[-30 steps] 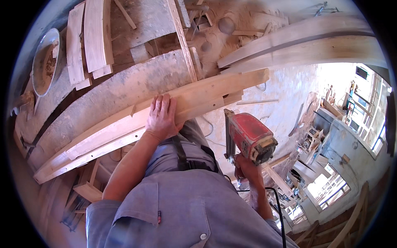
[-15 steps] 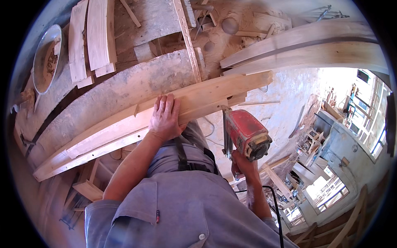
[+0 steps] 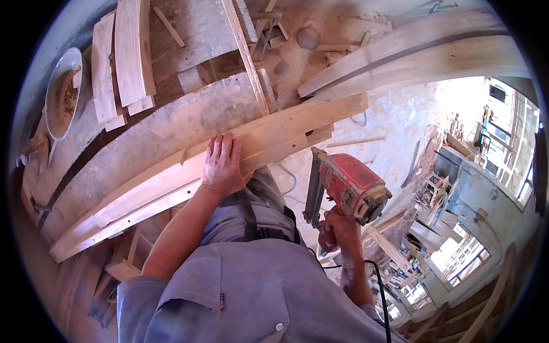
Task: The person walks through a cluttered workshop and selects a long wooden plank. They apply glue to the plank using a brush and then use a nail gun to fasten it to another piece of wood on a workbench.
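A long curved wooden piece (image 3: 269, 131), built from stacked boards, lies across the near side of the workbench. Along its near edge several dark holes show. My left hand (image 3: 222, 164) rests on it near the middle, fingers laid flat over the top and thumb at the near side. In my right hand (image 3: 339, 229) is a red nail gun (image 3: 353, 186), gripped by its handle. Its nose stands apart from the wood, just right of and below the right end. A black hose (image 3: 380, 280) runs down past my right forearm.
Behind the wooden piece is the worn workbench (image 3: 189, 114), with cut boards (image 3: 133, 54) and a metal bowl (image 3: 64, 94) of small bits at far left. Large curved beams (image 3: 417, 63) lie at far right. Timber scraps (image 3: 389, 248) and a window (image 3: 506, 146) are to the right.
The nail gun in my right hand has come away from the wood's near edge, moving right and tilting. My left hand stays on the wood.
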Demonstrator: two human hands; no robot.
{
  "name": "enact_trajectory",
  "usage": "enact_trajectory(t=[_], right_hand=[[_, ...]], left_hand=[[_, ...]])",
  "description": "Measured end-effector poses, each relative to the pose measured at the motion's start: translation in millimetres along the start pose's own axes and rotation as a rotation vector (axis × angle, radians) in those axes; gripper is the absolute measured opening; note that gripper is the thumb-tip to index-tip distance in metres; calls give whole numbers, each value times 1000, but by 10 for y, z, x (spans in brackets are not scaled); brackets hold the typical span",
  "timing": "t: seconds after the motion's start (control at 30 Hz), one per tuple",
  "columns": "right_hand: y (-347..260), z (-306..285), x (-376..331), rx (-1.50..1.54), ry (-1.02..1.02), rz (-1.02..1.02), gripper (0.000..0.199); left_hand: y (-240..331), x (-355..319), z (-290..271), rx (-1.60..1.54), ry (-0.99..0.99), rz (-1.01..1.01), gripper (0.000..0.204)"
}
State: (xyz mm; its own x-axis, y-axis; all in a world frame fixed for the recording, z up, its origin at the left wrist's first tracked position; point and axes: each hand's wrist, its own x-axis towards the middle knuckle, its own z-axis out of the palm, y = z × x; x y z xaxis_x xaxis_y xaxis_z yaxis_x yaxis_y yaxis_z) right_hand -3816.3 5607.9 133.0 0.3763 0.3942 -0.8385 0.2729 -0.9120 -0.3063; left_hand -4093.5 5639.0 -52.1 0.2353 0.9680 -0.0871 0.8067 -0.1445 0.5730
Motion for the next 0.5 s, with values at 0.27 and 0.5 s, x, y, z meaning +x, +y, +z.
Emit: enact_trajectory(t=[0.27, 0.5], right_hand=[[128, 154, 211, -89, -8, -56, 23], [-30, 220, 367, 198, -145, -280, 23]], left_hand=[[-3, -24, 16, 26, 2, -5, 93], [-23, -51, 53, 52, -6, -6, 93]])
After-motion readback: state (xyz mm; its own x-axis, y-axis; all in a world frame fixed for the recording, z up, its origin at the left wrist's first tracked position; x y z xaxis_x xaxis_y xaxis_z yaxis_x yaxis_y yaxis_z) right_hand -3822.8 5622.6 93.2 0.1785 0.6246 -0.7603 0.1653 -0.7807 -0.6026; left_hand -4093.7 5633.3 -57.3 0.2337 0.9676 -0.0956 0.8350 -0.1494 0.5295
